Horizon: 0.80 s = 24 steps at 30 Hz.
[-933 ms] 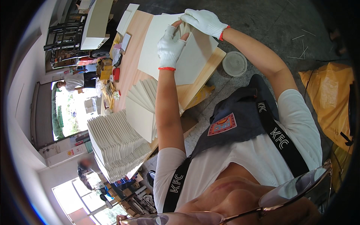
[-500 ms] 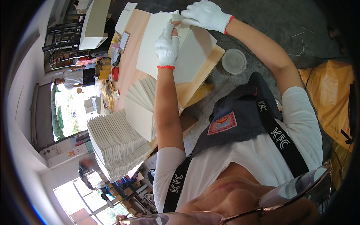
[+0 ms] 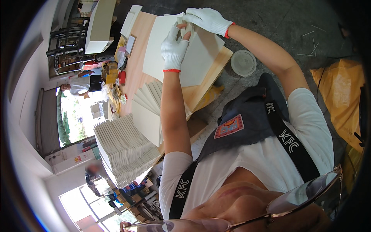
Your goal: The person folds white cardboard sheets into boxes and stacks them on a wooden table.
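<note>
Both my hands wear white knitted gloves with red cuffs. My left hand [image 3: 174, 48] is over the white sheets at the far end of the table, its bare index fingertip and thumb spread apart beside a narrow raised strip of white sheet. My right hand [image 3: 208, 21] reaches in from the right, its fingers closed together over the far edge of that strip; its thumb is hidden. Under the hands, large white sheets [image 3: 158, 42] lie flat, one part shaded [image 3: 203, 58]. Nearer my left forearm stand a fanned group of white sheets [image 3: 148, 98] and a tall stack of folded white sheets [image 3: 125, 145].
The wooden table [image 3: 137, 58] runs along my left. Beside its right edge a round lidded tub [image 3: 243, 63] stands on the floor. A large yellow sack [image 3: 338, 100] lies at far right. Two other people, one standing [image 3: 79, 85], are at the far left. Thin white strips litter the floor.
The left thumb and index finger have spread apart, away from the strip between them. My right hand has come slightly lower and left. The whole view has shifted a little.
</note>
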Motion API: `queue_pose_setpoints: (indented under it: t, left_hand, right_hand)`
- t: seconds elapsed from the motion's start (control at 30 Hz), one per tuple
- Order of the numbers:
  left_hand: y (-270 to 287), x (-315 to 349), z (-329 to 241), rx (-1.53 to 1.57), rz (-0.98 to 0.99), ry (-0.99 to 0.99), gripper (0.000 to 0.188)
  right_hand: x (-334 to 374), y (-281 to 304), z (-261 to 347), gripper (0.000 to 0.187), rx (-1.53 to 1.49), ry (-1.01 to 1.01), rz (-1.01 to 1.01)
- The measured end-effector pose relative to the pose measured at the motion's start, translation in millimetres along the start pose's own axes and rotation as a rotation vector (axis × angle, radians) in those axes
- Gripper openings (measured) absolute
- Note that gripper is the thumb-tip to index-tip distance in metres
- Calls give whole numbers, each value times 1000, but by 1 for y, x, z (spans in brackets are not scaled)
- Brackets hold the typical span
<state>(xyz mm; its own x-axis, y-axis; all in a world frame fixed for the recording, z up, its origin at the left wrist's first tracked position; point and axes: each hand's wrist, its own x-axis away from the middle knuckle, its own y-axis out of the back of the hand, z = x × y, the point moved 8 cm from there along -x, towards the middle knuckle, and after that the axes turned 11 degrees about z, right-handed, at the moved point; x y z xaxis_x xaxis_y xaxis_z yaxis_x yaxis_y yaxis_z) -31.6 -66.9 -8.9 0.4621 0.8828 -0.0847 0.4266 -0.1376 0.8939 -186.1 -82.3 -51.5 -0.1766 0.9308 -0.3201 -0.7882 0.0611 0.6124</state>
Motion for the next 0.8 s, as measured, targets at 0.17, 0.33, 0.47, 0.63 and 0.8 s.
queue_pose_setpoints:
  t: [0.17,0.33,0.47,0.63,0.8]
  left_hand:
    - [0,0,0,-8,-24,-43,33]
    - [-1,-1,7,101,-33,-53,34]
    - [-2,-2,2,48,-1,-70,38]
    - [-2,1,-4,-20,-26,-118,43]
    - [1,5,-8,-61,-2,-106,45]
  right_hand:
    - [1,1,2,37,8,15,-28]
    - [4,-1,5,37,-1,-3,-11]
    - [5,1,6,38,32,25,-44]
    - [3,0,5,40,43,18,-33]
    - [6,6,5,40,65,1,9]
